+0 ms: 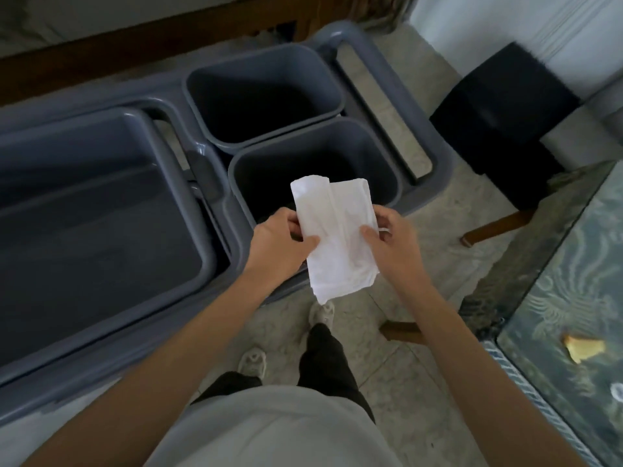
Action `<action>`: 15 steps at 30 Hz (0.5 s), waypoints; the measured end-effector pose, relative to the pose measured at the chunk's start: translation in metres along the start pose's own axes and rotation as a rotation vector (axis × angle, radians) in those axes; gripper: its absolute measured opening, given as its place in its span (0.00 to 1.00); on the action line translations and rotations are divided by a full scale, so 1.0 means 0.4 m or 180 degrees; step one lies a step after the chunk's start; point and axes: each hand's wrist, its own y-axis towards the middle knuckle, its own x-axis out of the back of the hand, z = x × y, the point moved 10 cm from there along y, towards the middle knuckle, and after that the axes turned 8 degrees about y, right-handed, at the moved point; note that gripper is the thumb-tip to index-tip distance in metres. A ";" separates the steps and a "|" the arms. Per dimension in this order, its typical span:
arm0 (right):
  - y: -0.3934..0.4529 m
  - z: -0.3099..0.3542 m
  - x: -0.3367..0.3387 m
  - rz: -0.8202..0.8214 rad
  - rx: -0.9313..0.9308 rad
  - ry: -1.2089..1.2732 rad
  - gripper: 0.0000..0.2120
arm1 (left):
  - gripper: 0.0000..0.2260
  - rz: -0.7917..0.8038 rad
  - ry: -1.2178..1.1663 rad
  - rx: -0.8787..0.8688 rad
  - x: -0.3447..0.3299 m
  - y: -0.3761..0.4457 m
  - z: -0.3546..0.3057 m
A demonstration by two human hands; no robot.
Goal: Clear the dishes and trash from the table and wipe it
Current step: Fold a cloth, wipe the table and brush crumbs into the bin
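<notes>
A grey plastic bussing cart (384, 62) fills the left and centre of the view, carrying 1 large tub (101, 214) on the left and 2 smaller bins: the far bin (263, 96) and the near bin (381, 170), set touching each other. The glass-topped table (573, 298) runs along the right edge, with a yellowish scrap (583, 347) lying on it. A black stool (505, 119) stands beyond the table. The folded white cloth (333, 237) hangs over the near bin's front rim, held between both hands. The left hand (279, 241) pinches its left edge with thumb on top; the right hand (391, 237) pinches its right edge the same way.
</notes>
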 end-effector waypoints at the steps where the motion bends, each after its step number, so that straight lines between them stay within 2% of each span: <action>1: 0.019 -0.003 -0.003 0.0101 0.0078 -0.0072 0.18 | 0.15 -0.0110 0.0117 -0.0026 0.002 0.004 -0.005; 4: 0.066 -0.006 -0.006 0.0445 0.0459 -0.0438 0.21 | 0.19 -0.0390 0.0614 -0.0071 0.000 0.004 -0.020; 8: 0.099 0.031 0.015 0.0736 0.1249 -0.1033 0.24 | 0.35 -0.0546 0.1513 0.0015 -0.025 -0.019 -0.029; 11: 0.105 0.071 0.004 0.0898 0.1899 -0.1555 0.23 | 0.33 -0.0677 0.1973 -0.0406 -0.042 -0.020 -0.088; 13: 0.100 0.092 -0.034 0.1260 0.2308 -0.1800 0.23 | 0.30 -0.0588 0.2297 -0.0730 -0.075 -0.006 -0.126; 15: 0.083 0.092 -0.079 0.1777 0.2616 -0.2013 0.27 | 0.34 -0.0104 0.2644 -0.0780 -0.129 0.013 -0.130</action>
